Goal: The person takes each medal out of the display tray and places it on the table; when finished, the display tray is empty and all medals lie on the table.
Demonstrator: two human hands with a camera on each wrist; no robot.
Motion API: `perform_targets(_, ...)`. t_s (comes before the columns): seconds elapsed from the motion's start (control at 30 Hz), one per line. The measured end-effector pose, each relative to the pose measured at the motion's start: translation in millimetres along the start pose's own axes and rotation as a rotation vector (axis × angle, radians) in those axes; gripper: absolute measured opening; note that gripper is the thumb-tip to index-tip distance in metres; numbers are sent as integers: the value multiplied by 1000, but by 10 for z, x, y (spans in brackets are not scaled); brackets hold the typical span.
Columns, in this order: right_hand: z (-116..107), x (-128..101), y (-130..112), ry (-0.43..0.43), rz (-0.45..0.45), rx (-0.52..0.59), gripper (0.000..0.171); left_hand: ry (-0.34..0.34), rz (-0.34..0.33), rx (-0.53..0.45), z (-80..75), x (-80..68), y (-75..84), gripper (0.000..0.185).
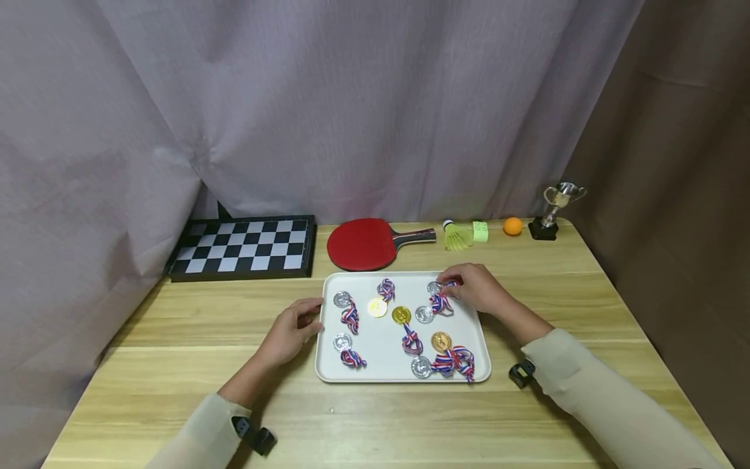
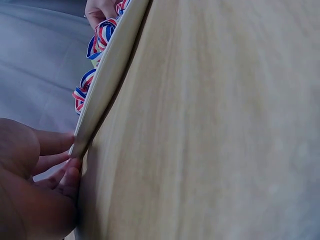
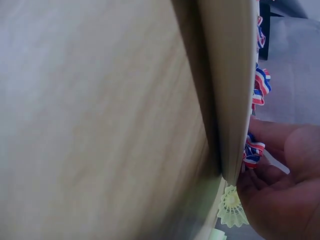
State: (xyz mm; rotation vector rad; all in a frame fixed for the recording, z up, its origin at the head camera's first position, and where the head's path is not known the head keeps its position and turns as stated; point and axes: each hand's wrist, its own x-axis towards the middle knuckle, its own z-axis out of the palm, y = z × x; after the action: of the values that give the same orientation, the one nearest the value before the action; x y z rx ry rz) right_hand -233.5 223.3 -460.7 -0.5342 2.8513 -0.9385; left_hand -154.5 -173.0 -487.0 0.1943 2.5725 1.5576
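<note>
Medals on red, white and blue ribbons lie on a white tray. My right hand is at the tray's far right corner, pinching the ribbon of a silver medal. Another silver medal lies just below it. At the tray's left side, the fingertips of my left hand touch the rim. Gold medals sit around the middle and right, including one near the right edge. Two silver medals, upper and lower, are on the left; another silver medal lies near the front rim.
Behind the tray are a black-and-white chessboard, a red table tennis bat, a yellow shuttlecock, a light green block, an orange ball and a small trophy cup. A grey curtain hangs behind the wooden table.
</note>
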Motion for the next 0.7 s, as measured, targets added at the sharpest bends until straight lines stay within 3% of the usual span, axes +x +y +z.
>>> perform_targets(0.7,-122,9,63,57,66,78,11,-2,11,-18,4,-9,-8,50)
